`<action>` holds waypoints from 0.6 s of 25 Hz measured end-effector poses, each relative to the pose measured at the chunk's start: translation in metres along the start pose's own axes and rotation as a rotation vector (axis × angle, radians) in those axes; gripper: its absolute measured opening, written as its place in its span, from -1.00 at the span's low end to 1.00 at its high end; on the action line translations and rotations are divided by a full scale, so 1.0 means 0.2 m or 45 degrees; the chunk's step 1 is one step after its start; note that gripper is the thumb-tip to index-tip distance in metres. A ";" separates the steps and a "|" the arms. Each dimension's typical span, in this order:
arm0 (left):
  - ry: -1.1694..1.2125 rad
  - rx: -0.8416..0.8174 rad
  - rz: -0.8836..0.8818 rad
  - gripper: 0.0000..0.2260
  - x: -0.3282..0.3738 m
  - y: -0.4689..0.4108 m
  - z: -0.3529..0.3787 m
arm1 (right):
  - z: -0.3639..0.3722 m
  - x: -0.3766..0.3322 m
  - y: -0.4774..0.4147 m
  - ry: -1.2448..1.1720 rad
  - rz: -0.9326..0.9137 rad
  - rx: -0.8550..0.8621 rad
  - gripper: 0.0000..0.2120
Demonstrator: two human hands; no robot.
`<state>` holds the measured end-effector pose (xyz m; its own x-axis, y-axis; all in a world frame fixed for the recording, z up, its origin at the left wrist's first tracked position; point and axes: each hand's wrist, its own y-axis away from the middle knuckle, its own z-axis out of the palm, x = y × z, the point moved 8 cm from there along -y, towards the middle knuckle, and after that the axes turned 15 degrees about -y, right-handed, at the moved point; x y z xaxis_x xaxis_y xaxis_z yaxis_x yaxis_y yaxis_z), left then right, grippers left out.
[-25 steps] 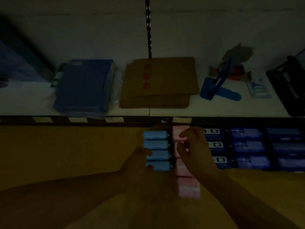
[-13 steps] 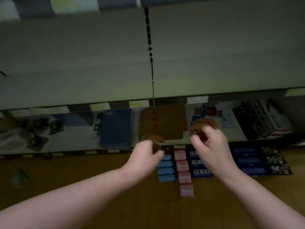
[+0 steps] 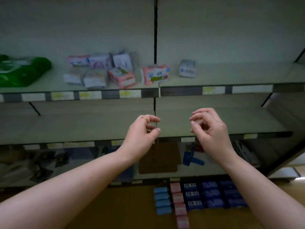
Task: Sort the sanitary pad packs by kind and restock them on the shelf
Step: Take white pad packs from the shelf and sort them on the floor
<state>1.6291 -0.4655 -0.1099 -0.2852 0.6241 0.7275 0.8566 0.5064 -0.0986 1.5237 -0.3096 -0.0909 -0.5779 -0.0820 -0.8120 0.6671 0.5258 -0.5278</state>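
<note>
Both hands are up in the air in front of the middle shelf (image 3: 82,128), near each other but not touching. The left hand (image 3: 142,133) has its fingers (image 3: 154,120) loosely bent and released, and it grasps nothing; a thin gold ring (image 3: 144,119) sits on 1 finger. The right hand (image 3: 209,129) looks the same: the fingers are softly curled and there is nothing between them.

The sanitary pad packs are in 2 places. On the upper shelf (image 3: 231,76) several loose packs lie mixed, not in order. A pink pack (image 3: 156,74) stands near the black middle post (image 3: 155,38), and another pink pack (image 3: 122,77) lies tilted just left of it. White packs (image 3: 94,78) are crowded beside that one, and a grey pack (image 3: 187,68) stands alone to the right. A green bag (image 3: 21,71) lies at the far left of this shelf.

Below the lowest shelf, on a brown surface (image 3: 115,209), the other packs are sorted. There are 4 light blue packs (image 3: 162,202) in a column and 4 pink packs in a column (image 3: 179,204) just beside them. Dark blue packs (image 3: 212,195) follow in 3 rows to the right.

On the lower shelf lies a brown cardboard piece (image 3: 159,157), with a blue object (image 3: 191,158) beside it; what it is I cannot tell.
</note>
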 end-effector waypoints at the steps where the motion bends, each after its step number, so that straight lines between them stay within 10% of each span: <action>1: 0.006 0.042 0.029 -0.84 0.04 0.00 -0.09 | 0.00 -0.08 -0.03 -0.002 -0.047 0.005 -0.92; 15: 0.068 0.366 0.087 -0.88 0.15 -0.30 -0.64 | 0.15 -0.52 -0.55 -0.003 -0.384 -0.102 -0.91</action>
<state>1.6237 -0.5531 0.0045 -0.2010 0.6341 0.7466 0.7143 0.6164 -0.3312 1.5240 -0.3847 0.0450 -0.7430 -0.2461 -0.6224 0.4264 0.5428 -0.7236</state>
